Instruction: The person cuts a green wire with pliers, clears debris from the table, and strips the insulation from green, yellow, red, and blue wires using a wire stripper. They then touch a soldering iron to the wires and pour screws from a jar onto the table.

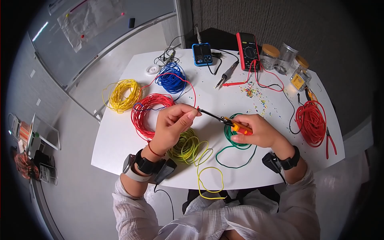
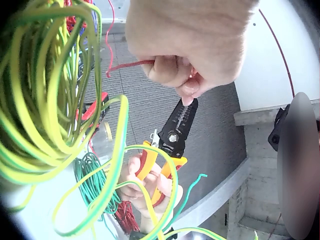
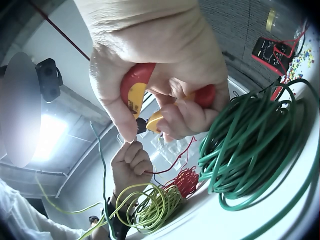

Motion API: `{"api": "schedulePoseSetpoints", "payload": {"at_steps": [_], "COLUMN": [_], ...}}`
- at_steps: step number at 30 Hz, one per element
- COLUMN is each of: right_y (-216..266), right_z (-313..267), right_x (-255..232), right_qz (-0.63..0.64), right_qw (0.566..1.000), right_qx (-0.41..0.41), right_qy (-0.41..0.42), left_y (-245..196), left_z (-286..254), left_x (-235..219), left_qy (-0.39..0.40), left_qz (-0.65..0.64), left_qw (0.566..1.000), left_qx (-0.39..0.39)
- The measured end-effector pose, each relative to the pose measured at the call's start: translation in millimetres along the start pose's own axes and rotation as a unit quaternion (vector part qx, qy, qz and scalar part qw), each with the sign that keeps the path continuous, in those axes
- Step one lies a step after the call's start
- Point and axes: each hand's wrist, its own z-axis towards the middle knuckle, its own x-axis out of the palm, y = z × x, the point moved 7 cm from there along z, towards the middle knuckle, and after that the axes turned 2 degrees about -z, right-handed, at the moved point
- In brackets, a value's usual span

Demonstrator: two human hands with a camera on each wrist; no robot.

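Note:
My left hand pinches the end of a red wire between thumb and fingertips. That wire arcs back toward the blue coil. In my right hand I grip wire strippers by their yellow and red handles. Their black nose points at the left fingertips and meets the wire end there; in the left wrist view the stripper nose reaches right up to the fingers. The pinched wire tip is mostly hidden by the fingers. Below the left hand lies a yellow-green wire coil; a green coil sits beneath the right hand.
On the white table lie yellow, blue and red wire coils. Toward the back are a blue-cased meter, a soldering iron, a red multimeter and jars. Red-handled pliers lie right.

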Motion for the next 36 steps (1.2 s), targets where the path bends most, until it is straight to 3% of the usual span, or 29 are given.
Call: {"api": "schedulePoseSetpoints", "payload": {"at_steps": [9,15,18,20,22,24,26,28,32,36], "right_y": [6,23,25,25,0,15,18,18,24,15], "right_z": [-2,-4,-7,-17,-26,-44,-43,-21,-11,-3], "right_x": [-2,-21,-29,-51,-104,-126,-119,-84,-38,-13], "right_qz": [-0.005,-0.143,-0.215,-0.326,-0.261,-0.261,-0.211,-0.129,-0.142,-0.085], "right_qw": [1.000,0.984,0.961,0.892,0.876,0.835,0.856,0.949,0.979,0.993], "right_qx": [0.007,-0.042,-0.073,-0.064,0.058,-0.016,-0.042,-0.057,-0.050,-0.025], "right_qy": [-0.014,-0.095,-0.158,-0.305,-0.401,-0.484,-0.470,-0.283,-0.137,-0.077], "left_y": [-2,2,6,4,-17,-13,2,11,11,13], "left_z": [1,1,1,0,2,6,6,5,4,3], "left_x": [0,2,1,-5,-21,-25,-18,-13,-4,-3], "left_qy": [-0.006,0.001,-0.009,-0.010,-0.053,-0.073,-0.088,-0.054,-0.020,-0.012], "left_qz": [0.000,-0.015,-0.003,0.015,-0.086,-0.094,-0.073,-0.049,-0.027,-0.037], "left_qw": [1.000,0.999,0.998,0.998,0.995,0.993,0.992,0.995,0.997,0.997], "left_qx": [-0.012,-0.035,-0.057,-0.065,0.019,0.015,-0.047,-0.064,-0.063,-0.061]}}
